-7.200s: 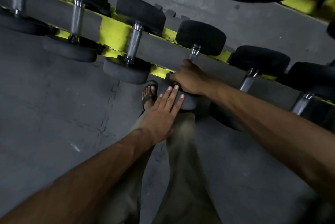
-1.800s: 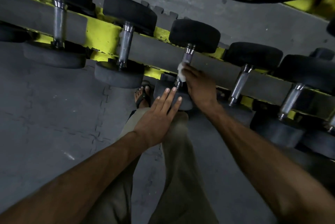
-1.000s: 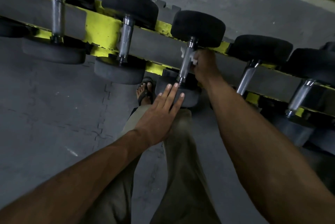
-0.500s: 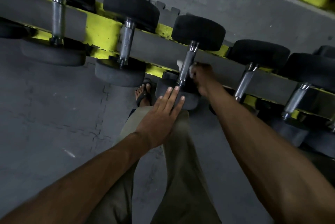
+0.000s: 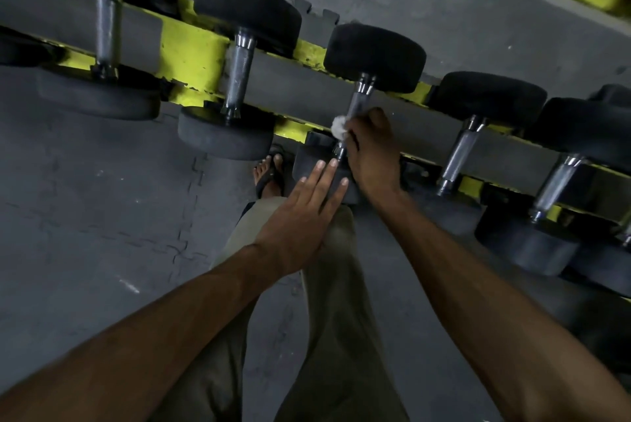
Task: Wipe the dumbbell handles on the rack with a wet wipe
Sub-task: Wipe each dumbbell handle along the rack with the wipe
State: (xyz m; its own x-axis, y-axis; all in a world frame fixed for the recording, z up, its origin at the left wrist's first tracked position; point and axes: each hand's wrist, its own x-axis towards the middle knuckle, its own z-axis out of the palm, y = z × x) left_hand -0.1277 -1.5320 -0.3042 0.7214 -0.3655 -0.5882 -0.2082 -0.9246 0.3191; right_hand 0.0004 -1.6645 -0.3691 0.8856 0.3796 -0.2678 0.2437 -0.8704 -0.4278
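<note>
**Head view: wipe sits mid-handle, stroke running back and forth along one dumbbell**

Head camera looks down on the rack [image 5: 191,56], a grey rail with yellow brackets that crosses from the upper left edge to the right edge. The right hand [image 5: 374,152] is curled round the chrome handle [image 5: 358,104] of the dumbbell near the rail's middle, pinching the white wet wipe [image 5: 339,126] against its left side. The left hand [image 5: 304,217] lies flat, fingers straight, fingertips [image 5: 333,164] on the near head [image 5: 312,165] of the same dumbbell, grasping nothing.

Change: over the last two seconds the wipe goes from the lower half of the handle up to the collar under the far head [image 5: 375,56], then down again; it now sits about mid-handle. The left hand has not shifted from the near head.

Judgement: this is a repeated scrub of one handle, probably close to done. Handles further right along the rail [image 5: 461,148] and those to the left [image 5: 239,77] show no wipe on them; which are already cleaned I cannot tell. Next likely move: shift both hands to a neighbouring dumbbell.
</note>
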